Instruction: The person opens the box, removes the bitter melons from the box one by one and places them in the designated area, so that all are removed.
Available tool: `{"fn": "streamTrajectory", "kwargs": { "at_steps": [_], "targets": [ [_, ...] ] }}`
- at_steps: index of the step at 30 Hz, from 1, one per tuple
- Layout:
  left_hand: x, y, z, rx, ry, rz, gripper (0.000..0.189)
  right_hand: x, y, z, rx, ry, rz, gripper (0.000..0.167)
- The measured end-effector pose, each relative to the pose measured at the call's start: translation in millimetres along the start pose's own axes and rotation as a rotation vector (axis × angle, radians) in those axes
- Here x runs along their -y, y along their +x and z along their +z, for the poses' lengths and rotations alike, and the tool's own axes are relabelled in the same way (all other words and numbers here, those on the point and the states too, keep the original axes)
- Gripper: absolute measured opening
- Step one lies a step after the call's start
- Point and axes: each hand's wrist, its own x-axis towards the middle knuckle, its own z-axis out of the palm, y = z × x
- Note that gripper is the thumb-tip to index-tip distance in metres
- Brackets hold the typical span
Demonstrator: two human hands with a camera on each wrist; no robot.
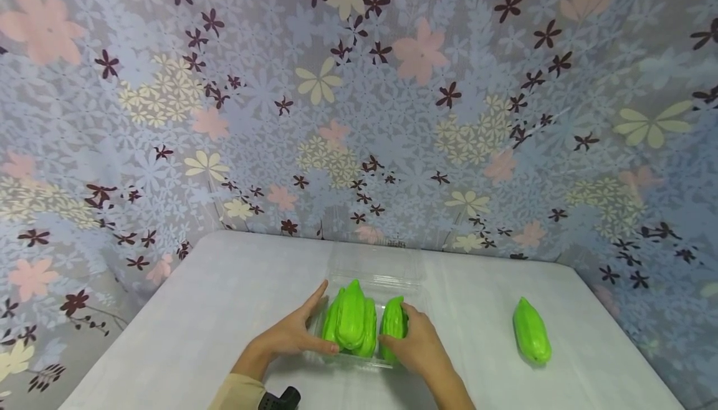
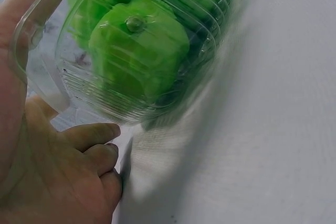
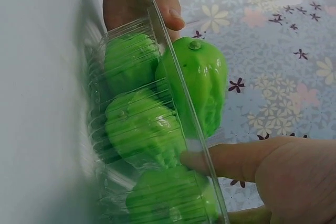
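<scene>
A clear plastic clamshell box (image 1: 367, 363) sits on the table with its lid raised at the back. In it several green ridged gourds (image 1: 351, 316) are crowded to the left, one lying on top of the others. My left hand (image 1: 291, 332) grips the box's left side, thumb at the near rim and index finger along the side wall. With my right hand (image 1: 417, 341) I hold another green gourd (image 1: 394, 319) inside the box's right part, thumb on its left and fingers on its right. The right wrist view shows the top gourd (image 3: 202, 77) standing above the rim.
One more green gourd (image 1: 531, 332) lies on the white table (image 1: 477, 310) to the right, apart from the box. Behind the table hangs a flowered cloth (image 1: 370, 148). The transparent lid (image 1: 373, 263) reaches toward the table's back edge.
</scene>
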Motion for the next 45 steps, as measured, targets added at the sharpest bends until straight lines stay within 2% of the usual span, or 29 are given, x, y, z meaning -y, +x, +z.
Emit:
{"fn": "streamTrajectory", "kwargs": {
  "at_steps": [12,27,37,45],
  "targets": [
    [-2.1,-0.7,0.1,0.015,-0.013,-0.011,0.128,2.6,1.5,-7.2,-0.01,0.07,0.008,0.083],
    [-1.9,-0.8,-0.6,-0.003,0.011,-0.011,0.13,0.3,0.9,-41.8,-0.037,0.253,0.076,0.083],
    [-1.6,0.2,-0.6,-0.001,0.017,-0.009,0.129,-11.1,-0.9,-67.3,-0.062,0.289,0.129,0.083],
    [-2.3,0.6,1.1,0.002,0.01,-0.015,0.13,-33.5,0.6,-82.9,-0.082,0.277,0.169,0.084]
  ]
}}
